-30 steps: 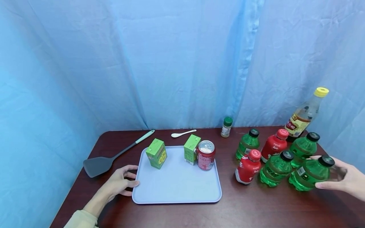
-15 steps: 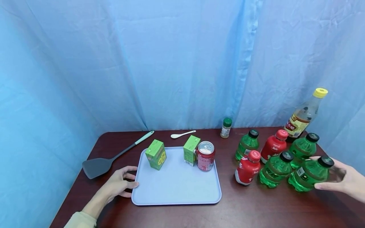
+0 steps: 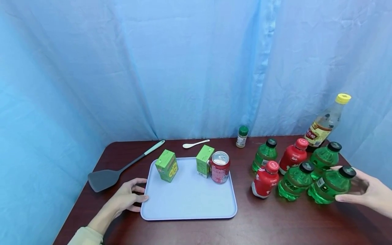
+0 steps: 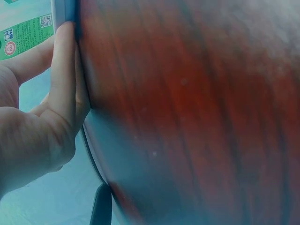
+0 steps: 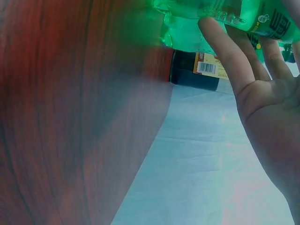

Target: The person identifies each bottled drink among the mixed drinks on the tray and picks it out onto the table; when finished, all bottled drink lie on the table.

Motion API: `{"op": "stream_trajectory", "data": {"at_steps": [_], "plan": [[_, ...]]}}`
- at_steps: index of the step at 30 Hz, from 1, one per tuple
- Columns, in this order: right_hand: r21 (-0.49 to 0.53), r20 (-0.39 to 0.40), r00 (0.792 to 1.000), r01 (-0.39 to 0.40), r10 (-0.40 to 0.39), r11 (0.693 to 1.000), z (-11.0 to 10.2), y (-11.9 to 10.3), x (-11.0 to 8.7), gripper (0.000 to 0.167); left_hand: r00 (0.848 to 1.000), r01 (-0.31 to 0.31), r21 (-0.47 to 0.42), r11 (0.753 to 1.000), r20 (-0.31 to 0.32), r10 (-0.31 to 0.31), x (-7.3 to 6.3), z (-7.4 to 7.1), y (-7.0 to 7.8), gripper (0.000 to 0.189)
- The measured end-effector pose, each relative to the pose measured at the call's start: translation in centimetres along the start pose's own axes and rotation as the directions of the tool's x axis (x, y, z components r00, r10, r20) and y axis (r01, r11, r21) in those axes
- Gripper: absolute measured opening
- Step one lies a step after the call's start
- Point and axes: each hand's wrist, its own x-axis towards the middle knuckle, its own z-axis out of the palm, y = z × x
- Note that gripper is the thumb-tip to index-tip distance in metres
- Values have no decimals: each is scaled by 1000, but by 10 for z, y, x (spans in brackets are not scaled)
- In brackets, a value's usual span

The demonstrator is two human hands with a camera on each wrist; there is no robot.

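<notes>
My left hand (image 3: 127,196) touches the left rim of a pale blue tray (image 3: 188,204), its fingertips against the edge in the left wrist view. On the tray stand a green drink carton (image 3: 166,166) at the left, a second carton (image 3: 203,163) at the back, and a red can (image 3: 219,172) beside it. At the far right my right hand (image 3: 369,190) holds a green soda bottle (image 3: 329,186) with a black cap, thumb in front and fingers behind. That bottle is upright among other green bottles; the right wrist view shows only its lower part.
Two red bottles (image 3: 265,180) stand among the green bottles (image 3: 295,183). Behind them is a tall yellow-capped bottle (image 3: 321,129). A spice jar (image 3: 242,137), a white spoon (image 3: 196,144) and a grey spatula (image 3: 105,178) lie or stand along the table's back and left.
The head view has shifted very slightly. Both hands keep their places at the tray and the bottle.
</notes>
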Motion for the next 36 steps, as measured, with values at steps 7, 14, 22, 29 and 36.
{"op": "stream_trajectory", "data": {"at_steps": [7, 14, 22, 29, 36], "plan": [[25, 5, 1000, 29, -29, 999, 1, -2, 0, 84, 1000, 8, -7, 1000, 8, -8, -1, -1, -1, 68], [-12, -7, 999, 48, -48, 999, -2, -11, 4, 83, 1000, 11, 0, 1000, 12, -11, 1, -2, 0, 70], [-79, -238, 956, 158, -173, 984, -8, -55, 8, 70, 999, -1, 53, 999, 40, -1, 4, -6, 6, 73], [-206, -437, 800, 355, -410, 912, -8, -124, 15, 60, 977, -198, 351, 915, -2, 212, -2, -13, 22, 64], [-467, -509, 643, 352, -572, 811, 9, -189, 19, 49, 679, -464, 729, 504, -72, 730, -28, -19, 48, 51]]}}
